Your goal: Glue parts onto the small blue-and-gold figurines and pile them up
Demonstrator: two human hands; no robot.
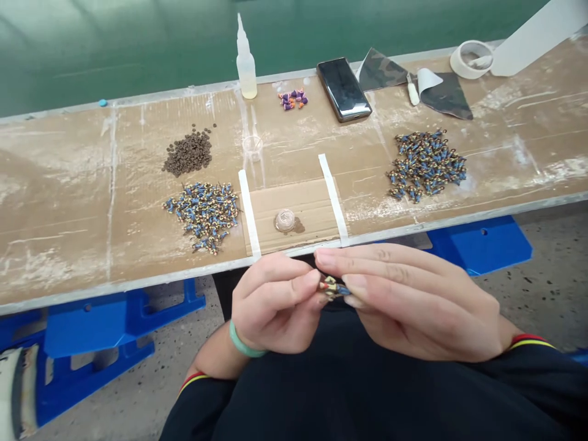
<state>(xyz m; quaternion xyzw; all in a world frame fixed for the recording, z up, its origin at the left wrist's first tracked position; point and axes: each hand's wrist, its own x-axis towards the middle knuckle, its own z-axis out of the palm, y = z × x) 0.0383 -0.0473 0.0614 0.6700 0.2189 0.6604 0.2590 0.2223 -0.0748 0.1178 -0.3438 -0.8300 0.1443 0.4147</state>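
Note:
Between my two hands, just in front of the table edge, is a tiny painted figurine in yellow and blue with a bit of red. My left hand pinches its yellow end between thumb and forefinger. Its blue end is gripped by the thumb and fingers of my right hand. Beyond my hands, a small clear dish sits on a cardboard piece beside a wet stain. One pile of similar figurines lies to the left, another pile of figurines to the right. Small brown discs are heaped behind the left pile.
At the back stand a dropper bottle, some purple-orange pieces, a phone, camouflage cloth and a tape roll. White tape strips flank the cardboard. Blue stools are under the table.

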